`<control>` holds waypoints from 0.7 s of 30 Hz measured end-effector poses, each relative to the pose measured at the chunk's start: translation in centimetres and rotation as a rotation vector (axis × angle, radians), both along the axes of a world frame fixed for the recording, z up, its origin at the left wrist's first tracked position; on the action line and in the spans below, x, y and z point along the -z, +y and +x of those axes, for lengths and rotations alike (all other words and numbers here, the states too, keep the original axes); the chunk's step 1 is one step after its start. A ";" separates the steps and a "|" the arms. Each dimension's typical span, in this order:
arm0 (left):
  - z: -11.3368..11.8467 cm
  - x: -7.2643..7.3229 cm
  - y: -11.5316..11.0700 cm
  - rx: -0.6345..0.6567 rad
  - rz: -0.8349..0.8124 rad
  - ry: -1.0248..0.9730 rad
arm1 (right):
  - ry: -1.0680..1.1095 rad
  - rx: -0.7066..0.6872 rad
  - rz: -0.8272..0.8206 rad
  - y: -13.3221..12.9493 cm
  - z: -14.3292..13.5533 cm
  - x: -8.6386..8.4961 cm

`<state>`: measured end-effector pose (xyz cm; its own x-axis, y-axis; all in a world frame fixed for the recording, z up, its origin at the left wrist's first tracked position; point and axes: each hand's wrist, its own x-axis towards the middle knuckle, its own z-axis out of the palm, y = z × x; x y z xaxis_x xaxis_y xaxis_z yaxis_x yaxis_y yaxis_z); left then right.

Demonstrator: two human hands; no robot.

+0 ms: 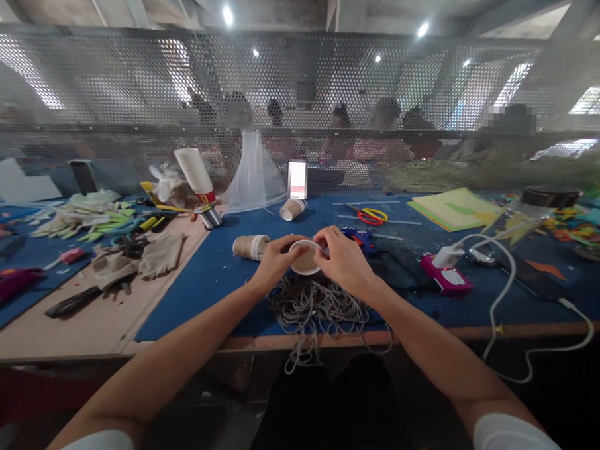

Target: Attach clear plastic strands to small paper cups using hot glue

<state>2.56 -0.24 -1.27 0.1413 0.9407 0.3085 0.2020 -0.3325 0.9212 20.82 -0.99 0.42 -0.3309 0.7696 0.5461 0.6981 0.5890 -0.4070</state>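
A pale paper cup is held over the table with its round opening turned toward me. My left hand closes on the cup's left side, thumb by the rim. On the other side, the fingers of my right hand pinch at the right edge of the rim; whether they also hold cord is too small to tell. Beneath both hands lies a loose heap of grey cord, with loops hanging over the table's front edge. A twine-wrapped cup rests on its side just left of my left hand.
Another wrapped cup lies farther back. Red-and-yellow-handled scissors, a blue glue gun and a magenta power strip with white cable are to the right. Leftward are stacked paper cups and gloves. A perforated screen stands behind.
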 end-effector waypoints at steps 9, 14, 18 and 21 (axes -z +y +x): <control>0.1 0.4 0.3 -0.021 -0.061 -0.071 | 0.067 -0.051 -0.053 0.3 -0.1 0.3; 0.2 0.5 0.4 -0.046 -0.074 -0.070 | 0.070 -0.045 -0.071 0.6 -0.1 0.7; 0.3 0.7 0.4 -0.022 -0.023 -0.042 | 0.054 -0.025 -0.089 0.7 -0.1 0.6; 0.3 0.7 0.4 -0.007 -0.025 -0.038 | 0.030 0.001 -0.091 0.7 -0.3 0.6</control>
